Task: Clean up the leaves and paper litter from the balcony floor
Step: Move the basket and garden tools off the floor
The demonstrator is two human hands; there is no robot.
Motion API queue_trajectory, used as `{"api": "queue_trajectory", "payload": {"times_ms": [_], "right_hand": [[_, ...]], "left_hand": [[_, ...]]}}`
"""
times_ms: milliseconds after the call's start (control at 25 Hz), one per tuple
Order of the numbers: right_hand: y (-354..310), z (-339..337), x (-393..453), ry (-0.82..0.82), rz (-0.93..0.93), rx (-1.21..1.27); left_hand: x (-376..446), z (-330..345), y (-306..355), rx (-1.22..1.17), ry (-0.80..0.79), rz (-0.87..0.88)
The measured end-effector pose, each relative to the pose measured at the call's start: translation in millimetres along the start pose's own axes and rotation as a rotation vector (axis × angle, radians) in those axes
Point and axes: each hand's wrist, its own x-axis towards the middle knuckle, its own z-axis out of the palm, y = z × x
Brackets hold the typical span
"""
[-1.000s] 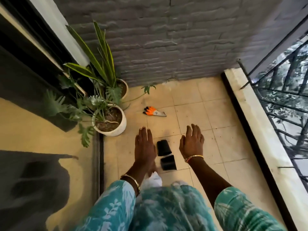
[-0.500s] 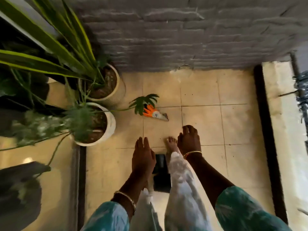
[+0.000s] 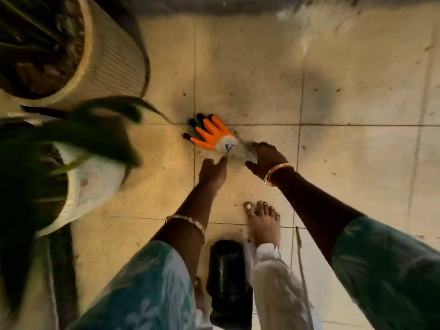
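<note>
An orange and white work glove (image 3: 215, 136) with black fingertips lies flat on the beige floor tiles (image 3: 345, 96). My right hand (image 3: 266, 159) grips the glove's grey cuff at its right end. My left hand (image 3: 213, 171) reaches toward the glove from below, fingers straight, its fingertips just short of the white part. Small dark specks of dirt are scattered over the tiles around the glove. No leaves or paper litter show clearly on the floor.
Two pale plant pots stand at the left, a ribbed pot (image 3: 104, 60) at the back and a smooth pot (image 3: 90, 186) nearer, with blurred green leaves (image 3: 95, 129) hanging over. A black object (image 3: 228, 277) lies by my bare foot (image 3: 264, 222). The grey wall base runs along the top.
I have bent down close to the floor. Both hands moved forward to the glove, and my right hand has taken hold of its cuff.
</note>
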Motion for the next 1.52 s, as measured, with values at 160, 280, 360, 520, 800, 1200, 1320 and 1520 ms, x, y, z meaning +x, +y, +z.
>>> {"api": "queue_trajectory", "payload": {"times_ms": [160, 280, 360, 520, 800, 1200, 1320, 1520], "right_hand": [[3.2, 35.0, 34.7, 0.106, 0.034, 0.038], [-4.5, 48.3, 35.9, 0.175, 0.047, 0.120], [-12.6, 45.0, 26.3, 0.194, 0.009, 0.290], [-31.4, 31.7, -25.8, 0.266, -0.182, 0.240], [-61.9, -19.3, -164.8, 0.386, -0.209, 0.453], [-149.5, -107.8, -387.2, 0.490, 0.468, 1.522], [-181.9, -99.4, -464.1, 0.615, 0.473, 1.591], [-182.9, -50.4, -592.1, 0.740, 0.511, 1.948]], "left_hand": [[46.6, 19.8, 6.6, -0.320, -0.004, -0.068], [46.1, 23.6, 4.3, -0.372, 0.006, -0.036], [32.1, 18.6, 3.3, -0.374, -0.056, -0.034], [-12.6, -4.2, 16.8, -0.366, -0.183, -0.051], [-138.8, -55.4, 38.7, -0.248, -0.268, 0.008], [-368.0, -155.0, -29.3, 0.312, -0.328, 0.830], [-428.8, -194.1, -68.8, 0.457, -0.340, 1.002], [-505.1, -228.6, -155.7, 0.795, -0.093, 1.277]]}}
